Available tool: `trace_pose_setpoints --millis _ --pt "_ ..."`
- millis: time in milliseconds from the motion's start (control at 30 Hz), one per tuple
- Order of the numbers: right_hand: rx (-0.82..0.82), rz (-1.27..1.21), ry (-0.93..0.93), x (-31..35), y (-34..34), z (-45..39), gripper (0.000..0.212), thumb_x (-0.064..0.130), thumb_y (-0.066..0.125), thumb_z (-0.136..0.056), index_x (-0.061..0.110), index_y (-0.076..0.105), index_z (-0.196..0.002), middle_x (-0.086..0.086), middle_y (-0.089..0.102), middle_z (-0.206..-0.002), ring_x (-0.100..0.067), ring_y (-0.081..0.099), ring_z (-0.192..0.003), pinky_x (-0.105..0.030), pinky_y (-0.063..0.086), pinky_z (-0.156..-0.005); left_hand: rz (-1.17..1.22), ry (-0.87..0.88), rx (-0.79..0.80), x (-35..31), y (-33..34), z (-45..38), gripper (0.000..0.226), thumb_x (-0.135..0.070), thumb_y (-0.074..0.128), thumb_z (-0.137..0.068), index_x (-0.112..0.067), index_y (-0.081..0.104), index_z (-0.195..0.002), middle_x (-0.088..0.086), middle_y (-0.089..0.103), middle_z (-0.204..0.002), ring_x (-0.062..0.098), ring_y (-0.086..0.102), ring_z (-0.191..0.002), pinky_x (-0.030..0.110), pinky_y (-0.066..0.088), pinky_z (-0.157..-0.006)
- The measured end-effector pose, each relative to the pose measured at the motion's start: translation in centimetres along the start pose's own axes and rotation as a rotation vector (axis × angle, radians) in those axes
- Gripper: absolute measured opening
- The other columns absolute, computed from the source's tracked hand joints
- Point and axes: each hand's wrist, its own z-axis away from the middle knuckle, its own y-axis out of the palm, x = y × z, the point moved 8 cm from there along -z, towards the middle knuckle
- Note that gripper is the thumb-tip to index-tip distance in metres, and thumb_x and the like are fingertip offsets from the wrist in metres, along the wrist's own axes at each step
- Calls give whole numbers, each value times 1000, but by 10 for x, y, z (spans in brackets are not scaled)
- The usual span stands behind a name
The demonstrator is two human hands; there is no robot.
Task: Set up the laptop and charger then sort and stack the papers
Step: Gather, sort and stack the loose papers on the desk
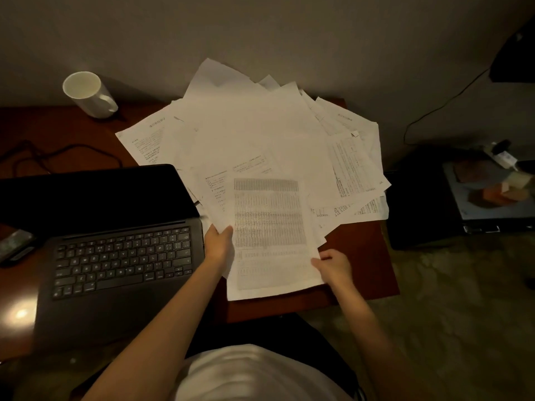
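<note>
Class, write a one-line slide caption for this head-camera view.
Both hands, left and right, hold a printed table sheet beside an open laptop.

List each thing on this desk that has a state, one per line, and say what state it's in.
laptop: lid open, screen dark
mug: upright, looks empty
loose papers: scattered, overlapping, unstacked
table sheet: held at both side edges
left hand: grips the sheet's left edge
right hand: pinches its right edge
phone: lying flat

Both hands, left [219, 241] and right [333, 266], hold table sheet [269, 235] above scattered papers [254, 131].
</note>
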Motion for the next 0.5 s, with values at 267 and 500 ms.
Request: trace_pose_setpoints --millis 267,500 --pt "-102 168 -353 71 -14 -37 11 13 58 -92 11 66 -99 -5 64 -96 -19 59 -82 -27 48 -74 -63 37 57 4 -7 -6 33 -13 62 -92 -8 55 -123 0 63 -111 15 62 -97 24 49 -73" --pt "-210 327 -366 111 -13 -85 42 25 57 -92 9 50 -130 -14 47 -127 -28 49 -114 -39 48 -92 -46 167 -37 -12 -4 -8 34 -2 51 -96 -8 49 -129 4 62 -116 20 60 -107 36 51 -90"
